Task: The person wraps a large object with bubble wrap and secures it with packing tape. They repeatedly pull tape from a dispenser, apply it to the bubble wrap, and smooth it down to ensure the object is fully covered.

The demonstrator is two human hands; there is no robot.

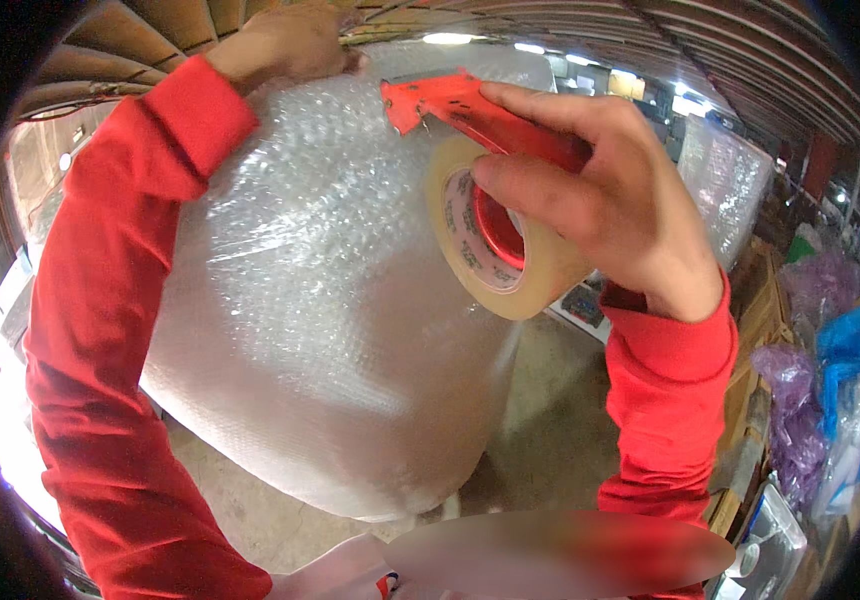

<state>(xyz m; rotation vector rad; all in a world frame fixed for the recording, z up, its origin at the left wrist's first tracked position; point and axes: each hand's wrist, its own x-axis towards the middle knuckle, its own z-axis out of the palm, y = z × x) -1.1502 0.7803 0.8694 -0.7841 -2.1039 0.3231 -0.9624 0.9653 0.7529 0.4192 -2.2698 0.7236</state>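
My right hand (pixel 620 190) is closed round a red tape dispenser (pixel 450 105), thumb and fingers on its frame. A wide roll of clear tape (pixel 450 215) sits on it. The dispenser's toothed end points left, over a large bulky item covered in bubble wrap (pixel 310 220). At the far upper left of that item is my left hand (pixel 285 45), its fingers bent and closed at the wrap's upper edge; part of them is hidden. What lies inside the bubble wrap cannot be made out.
Another wrapped stack (pixel 725 180) stands at the far right. Along the right side are wooden boards (pixel 765 300), purple plastic film (pixel 800 420) and blue plastic (pixel 847 345). Concrete floor (pixel 560 400) shows beneath the item. Overhead runs a ribbed roof (pixel 730 45) with lamps.
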